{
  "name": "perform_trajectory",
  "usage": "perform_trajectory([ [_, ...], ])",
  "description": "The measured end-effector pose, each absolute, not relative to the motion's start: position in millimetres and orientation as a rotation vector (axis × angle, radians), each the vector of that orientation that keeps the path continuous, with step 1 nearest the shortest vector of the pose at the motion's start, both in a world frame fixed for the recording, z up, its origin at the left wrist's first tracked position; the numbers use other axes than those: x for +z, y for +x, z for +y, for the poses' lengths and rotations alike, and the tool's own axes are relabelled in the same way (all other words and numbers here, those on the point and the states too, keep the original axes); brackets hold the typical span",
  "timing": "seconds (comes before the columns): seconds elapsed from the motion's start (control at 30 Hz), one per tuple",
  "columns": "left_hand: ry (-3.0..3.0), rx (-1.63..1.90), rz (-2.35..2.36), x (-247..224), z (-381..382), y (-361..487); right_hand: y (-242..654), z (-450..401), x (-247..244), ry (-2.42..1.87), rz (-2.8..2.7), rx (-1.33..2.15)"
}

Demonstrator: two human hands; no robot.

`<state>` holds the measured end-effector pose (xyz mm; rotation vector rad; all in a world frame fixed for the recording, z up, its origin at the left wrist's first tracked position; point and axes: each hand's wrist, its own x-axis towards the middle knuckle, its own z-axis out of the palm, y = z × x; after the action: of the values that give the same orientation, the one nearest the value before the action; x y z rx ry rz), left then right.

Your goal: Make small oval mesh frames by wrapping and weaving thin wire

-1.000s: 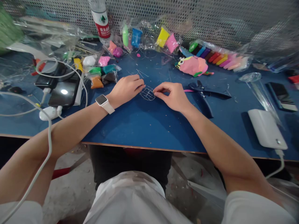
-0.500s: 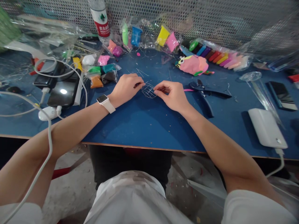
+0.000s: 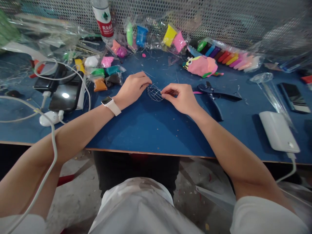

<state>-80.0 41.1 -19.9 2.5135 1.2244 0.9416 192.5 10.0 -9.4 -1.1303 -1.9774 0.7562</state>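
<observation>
A small round grid of thin silvery wire (image 3: 155, 93) lies between my two hands, over the blue tabletop. My left hand (image 3: 135, 88), with a white-strapped watch at the wrist, pinches the grid's left upper rim with thumb and forefinger. On the other side my right hand (image 3: 179, 96) has its thumb and forefinger closed on the right edge of the wire. The fingertips hide the exact spots of contact. Just right of my right hand rest dark blue-handled pliers (image 3: 212, 97), and a pink clay fish (image 3: 201, 66) with a googly eye lies behind them.
Packets of coloured clay (image 3: 142, 36) line the back of the table, near a water bottle (image 3: 103, 21). Phones (image 3: 65, 96) and looping white cables lie at left; one cable crosses my left forearm. A white power bank (image 3: 279, 131) is at right. Loose wire bits are scattered about.
My left fingers have shifted slightly up along the wire rim, and the bent-in finger gap has narrowed. The right hand keeps its pinch almost in place.
</observation>
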Motion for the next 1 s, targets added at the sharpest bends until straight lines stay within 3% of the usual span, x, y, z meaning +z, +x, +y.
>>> perform_trajectory([
  [1.0,2.587,0.926,1.087,-20.1,45.1,-84.1,198.2,13.0,-10.0,-1.081,-1.941,0.813],
])
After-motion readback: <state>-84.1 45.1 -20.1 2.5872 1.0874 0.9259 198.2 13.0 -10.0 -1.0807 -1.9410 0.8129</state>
